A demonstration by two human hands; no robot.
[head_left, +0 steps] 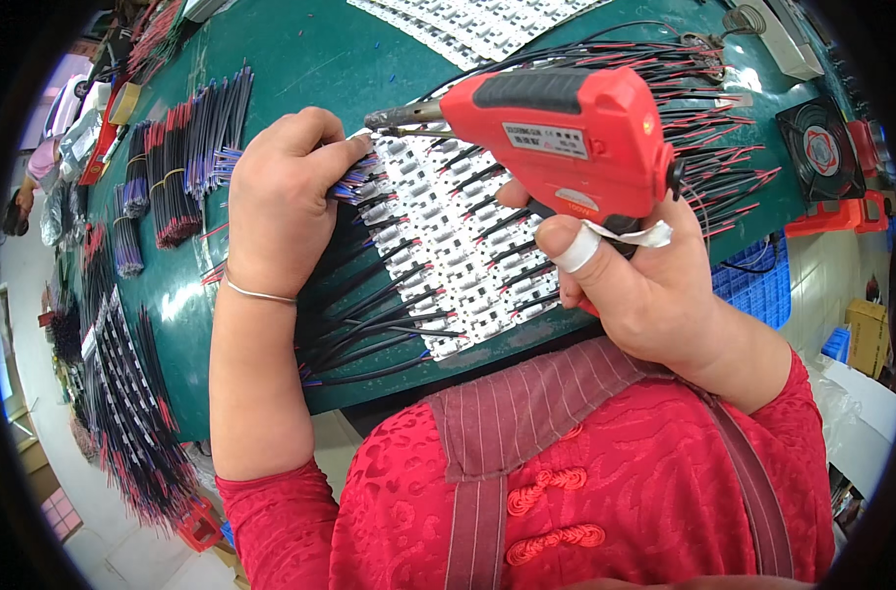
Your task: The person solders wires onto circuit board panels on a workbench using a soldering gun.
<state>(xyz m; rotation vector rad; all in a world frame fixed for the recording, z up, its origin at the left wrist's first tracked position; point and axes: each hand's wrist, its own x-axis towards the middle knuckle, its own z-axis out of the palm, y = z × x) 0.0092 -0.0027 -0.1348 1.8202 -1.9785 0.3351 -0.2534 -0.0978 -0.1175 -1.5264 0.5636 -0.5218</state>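
Note:
My right hand [649,290], with white tape round its thumb, is wrapped round a red and black soldering gun [605,123]. The gun's metal tip points left, close to the fingertips of my left hand [283,187]. Those fingers are pinched on a bunch of thin wires [351,184] with blue and red ends, at the upper left edge of a white circuit board panel [467,280]. Black wires with red ends stick out from both sides of this panel. Whether the tip touches a solder point is too small to tell.
Bundles of black, red and blue wires [177,187] lie on the green table [300,59] at left. More white panels [477,25] lie at the far edge. At right stand a black fan [819,147] and a wire coil holder [748,20]. Long wires [138,413] hang off the left side.

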